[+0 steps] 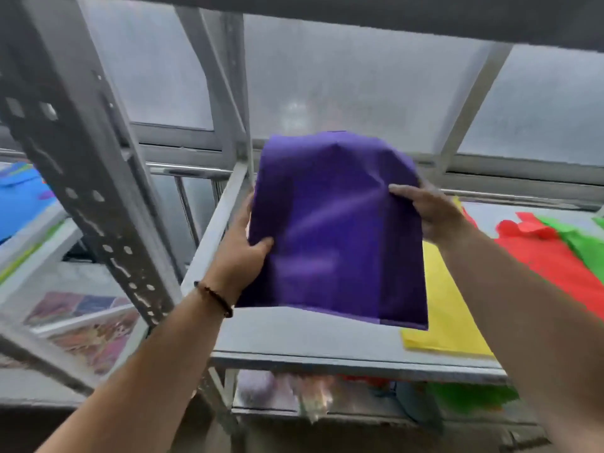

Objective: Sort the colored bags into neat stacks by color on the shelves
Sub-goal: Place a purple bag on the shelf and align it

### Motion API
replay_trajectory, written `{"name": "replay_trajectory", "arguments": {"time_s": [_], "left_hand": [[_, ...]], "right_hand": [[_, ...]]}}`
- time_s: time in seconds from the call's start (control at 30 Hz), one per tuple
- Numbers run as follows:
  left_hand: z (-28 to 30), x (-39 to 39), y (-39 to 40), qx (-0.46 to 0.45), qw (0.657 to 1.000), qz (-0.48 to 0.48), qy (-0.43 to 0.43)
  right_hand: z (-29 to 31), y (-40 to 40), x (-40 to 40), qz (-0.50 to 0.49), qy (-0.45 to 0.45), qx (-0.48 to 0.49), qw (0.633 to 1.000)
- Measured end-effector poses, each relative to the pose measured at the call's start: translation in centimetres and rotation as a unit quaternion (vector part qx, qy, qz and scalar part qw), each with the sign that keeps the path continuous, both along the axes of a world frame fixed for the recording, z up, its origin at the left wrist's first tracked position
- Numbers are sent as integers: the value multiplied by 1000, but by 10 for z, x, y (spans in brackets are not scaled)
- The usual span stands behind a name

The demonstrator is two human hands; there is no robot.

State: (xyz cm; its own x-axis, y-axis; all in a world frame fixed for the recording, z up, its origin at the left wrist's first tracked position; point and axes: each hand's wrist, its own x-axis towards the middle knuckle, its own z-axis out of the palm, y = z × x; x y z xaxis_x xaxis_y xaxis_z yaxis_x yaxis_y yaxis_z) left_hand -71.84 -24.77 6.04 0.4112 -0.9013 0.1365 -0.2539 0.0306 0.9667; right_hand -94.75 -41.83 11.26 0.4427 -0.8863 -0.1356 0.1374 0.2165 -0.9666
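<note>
A purple bag (336, 230) is held up flat above the left part of the grey shelf (310, 335). My left hand (240, 253) grips its left edge, thumb on the front. My right hand (431, 212) pinches its right edge higher up. To the right on the same shelf lies a yellow bag (444, 305), partly hidden behind the purple one. Further right lie red bags (542, 253) and green bags (585, 243).
A perforated metal upright (88, 178) slants down on the left. Beyond it, a neighbouring shelf holds blue bags (23, 204). A lower shelf (359, 397) holds blurred coloured items. Frosted windows (359, 93) stand behind the shelving, and another shelf board runs overhead.
</note>
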Motion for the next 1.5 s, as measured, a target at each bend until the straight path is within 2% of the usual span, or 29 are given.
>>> {"name": "replay_trajectory", "arguments": {"time_s": [0.07,0.13,0.2,0.27,0.33,0.43,0.53,0.77,0.83,1.0,1.17,1.27,1.33,1.4,1.5], "left_hand": [[-28,-1,-9,150,988,36,4],[-61,-1,-10,287,956,53,-14],[-88,0,-12,348,934,55,-53],[-104,0,-17,353,929,65,-95],[-103,-1,-21,347,927,84,-116],[-104,-5,-26,349,923,101,-123],[-108,-7,-28,358,918,108,-134],[-115,-7,-26,349,918,151,-111],[-115,-10,-21,345,918,166,-105],[-104,-18,-8,333,930,120,-94],[-85,-27,34,367,923,26,-115],[-74,-17,88,403,909,-76,-70],[-66,-3,131,450,883,-108,-78],[-55,16,179,472,868,-71,-133],[-40,51,254,455,873,61,-164]], "right_hand": [[-36,-12,4,9,96,31,995],[-80,-16,7,10,212,81,974],[-117,-16,10,3,304,116,945],[-143,-19,12,-5,367,112,923],[-158,-26,11,-24,403,64,913],[-165,-40,11,-55,437,-28,897],[-159,-41,15,-60,461,-74,882],[-160,-43,11,-17,479,-120,870],[-160,-43,4,10,465,-124,877],[-143,-32,-4,59,477,-145,865],[-112,24,10,149,535,-308,773],[-100,78,34,289,542,-366,699],[-92,119,60,369,539,-399,643],[-82,166,91,414,521,-434,608],[-72,240,143,444,474,-484,586]]}}
